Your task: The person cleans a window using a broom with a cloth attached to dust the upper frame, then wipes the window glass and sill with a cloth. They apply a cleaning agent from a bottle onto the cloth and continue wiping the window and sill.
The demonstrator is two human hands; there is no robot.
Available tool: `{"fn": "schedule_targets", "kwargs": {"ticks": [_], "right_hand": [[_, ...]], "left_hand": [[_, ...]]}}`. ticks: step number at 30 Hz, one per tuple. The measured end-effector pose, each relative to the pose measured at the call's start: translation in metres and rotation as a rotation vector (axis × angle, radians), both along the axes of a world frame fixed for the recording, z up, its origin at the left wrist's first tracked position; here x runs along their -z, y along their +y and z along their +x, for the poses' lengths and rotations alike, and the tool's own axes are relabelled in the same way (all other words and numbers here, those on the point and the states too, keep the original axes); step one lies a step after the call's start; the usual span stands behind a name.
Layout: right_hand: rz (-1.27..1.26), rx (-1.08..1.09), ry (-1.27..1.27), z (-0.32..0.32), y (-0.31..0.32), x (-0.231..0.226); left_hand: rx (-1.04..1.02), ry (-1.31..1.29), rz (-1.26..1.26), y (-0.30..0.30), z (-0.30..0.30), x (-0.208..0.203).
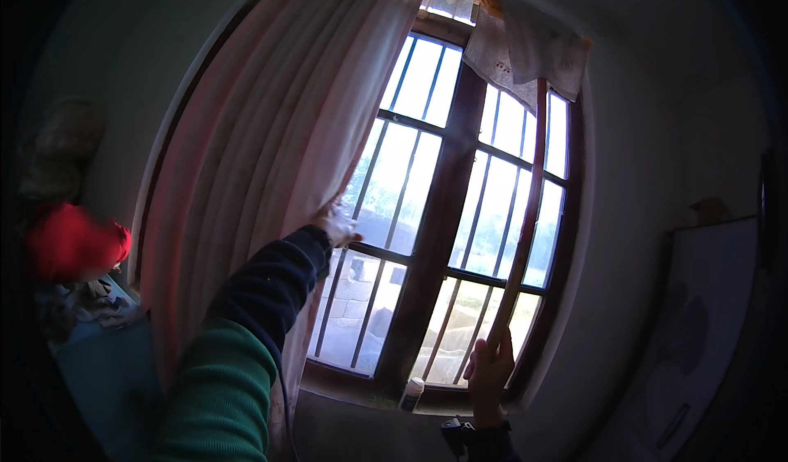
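My left hand (335, 225) reaches up to the free edge of a long pale pinkish curtain (271, 109) and appears to grip it. The fingers are partly blurred against the bright window, and one points out past the curtain's edge. Lower right, my right hand (490, 372) is wrapped around the lower part of a long reddish-brown stick (529, 207). The stick rises along the right window pane. Its upper end goes behind a whitish cloth (533, 47) that hangs over the window's top right corner, so the tip is hidden.
A barred window with a dark wooden frame (435, 240) fills the middle. On its sill stands a small white bottle (412, 394). At left, a red item (78, 240) and jumbled things rest on a light-blue surface (107, 372). A pale panel (698, 330) stands at right.
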State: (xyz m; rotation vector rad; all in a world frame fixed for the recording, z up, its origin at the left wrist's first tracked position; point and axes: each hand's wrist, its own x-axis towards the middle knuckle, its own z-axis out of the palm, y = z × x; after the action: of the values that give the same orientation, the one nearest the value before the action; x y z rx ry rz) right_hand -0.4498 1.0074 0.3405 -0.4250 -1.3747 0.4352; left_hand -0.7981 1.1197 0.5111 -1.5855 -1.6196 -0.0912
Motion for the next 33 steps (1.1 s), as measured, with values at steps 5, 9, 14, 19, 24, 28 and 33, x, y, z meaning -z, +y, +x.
{"fn": "schedule_targets", "kwargs": {"ticks": [5,9,14,19,24,28,33], "right_hand": [[0.049,-0.001,0.006,-0.003,0.008,-0.023],[0.061,0.106,-0.01,-0.006,0.016,-0.063],[0.11,0.138,-0.08,-0.016,0.0,-0.108],[0.109,0.239,-0.08,-0.037,0.001,-0.138],[0.243,0.381,-0.162,-0.072,0.034,-0.167],[0.3,0.425,-0.225,-0.103,0.057,-0.185],[0.362,0.841,-0.362,-0.135,0.074,-0.188]], "left_hand": [[-0.487,0.218,0.455,-0.002,-0.163,0.024],[-0.52,0.069,0.448,-0.064,-0.258,0.004],[-0.51,-0.012,0.574,-0.156,-0.27,-0.018],[0.1,-0.663,0.941,-0.202,-0.267,-0.031],[-0.183,-0.306,0.958,-0.204,-0.273,-0.026],[-0.376,-0.28,0.787,-0.199,-0.272,-0.023],[-0.12,-0.558,0.7,-0.186,-0.291,-0.029]]}}
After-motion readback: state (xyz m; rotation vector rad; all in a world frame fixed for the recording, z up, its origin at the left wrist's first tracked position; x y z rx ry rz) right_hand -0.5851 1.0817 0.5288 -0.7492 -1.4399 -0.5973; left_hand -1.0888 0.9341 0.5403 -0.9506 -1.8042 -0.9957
